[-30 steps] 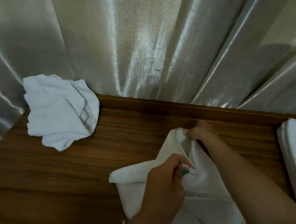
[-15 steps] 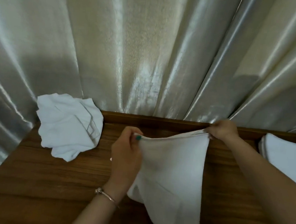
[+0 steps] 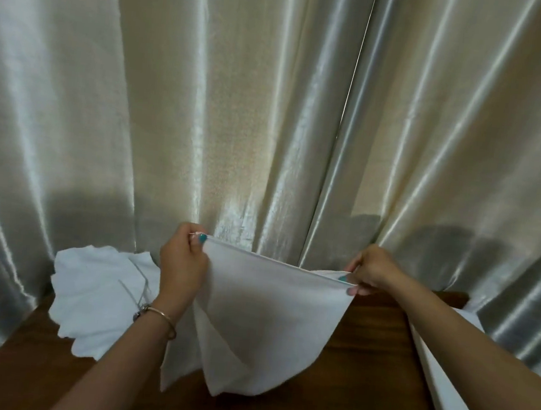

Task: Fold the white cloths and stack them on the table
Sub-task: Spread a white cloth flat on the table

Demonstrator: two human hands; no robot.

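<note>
Left hand (image 3: pixel 182 267), right hand (image 3: pixel 372 270) raised; both pinching

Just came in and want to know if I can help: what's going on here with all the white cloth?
A person is folding white cloths at a wooden table. The left hand and right hand each pinch a top corner of one cloth, holding it up stretched so it hangs over the table. A crumpled cloth waits at the left, and a folded stack lies at the right.
</note>
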